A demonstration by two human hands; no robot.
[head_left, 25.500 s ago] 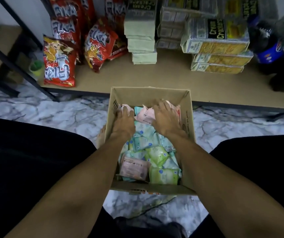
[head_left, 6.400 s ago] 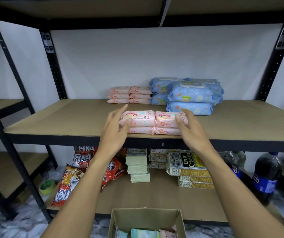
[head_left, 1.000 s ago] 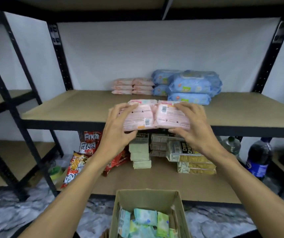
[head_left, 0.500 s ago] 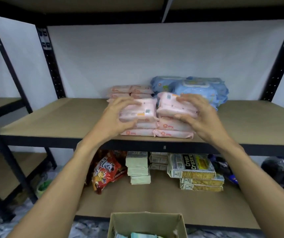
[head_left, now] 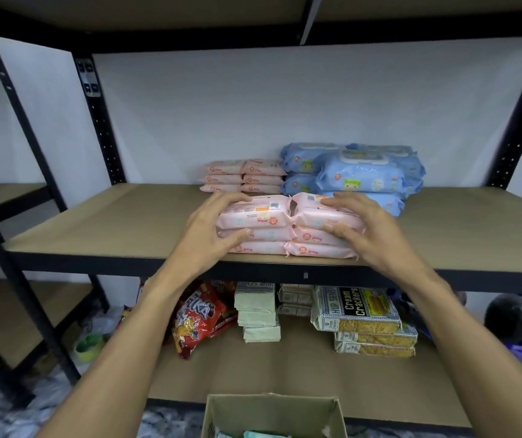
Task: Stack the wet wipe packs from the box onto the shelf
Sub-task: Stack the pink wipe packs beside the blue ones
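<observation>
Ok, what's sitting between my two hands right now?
Two side-by-side stacks of pink wet wipe packs on the shelf, the left hand gripping one, the right hand the other; the head view shows it.

- Front pink packs (head_left: pixel 255 216): soft, flat pink wipe packs in two stacks side by side, touching, at the front edge of the shelf (head_left: pixel 127 222); the top packs lie flat, with a barcode showing on the left one; the left hand (head_left: pixel 209 229) and right hand (head_left: pixel 364 226) curl round the stacks' outer ends
- Rear pink packs (head_left: pixel 242 175): two low stacks of three at the back of the shelf
- Blue packs (head_left: pixel 357 177): larger, piled just right of the rear pink packs
- Box (head_left: pixel 272 409): open cardboard, low in front of the shelving, a teal pack (head_left: pixel 264 434) showing inside
</observation>
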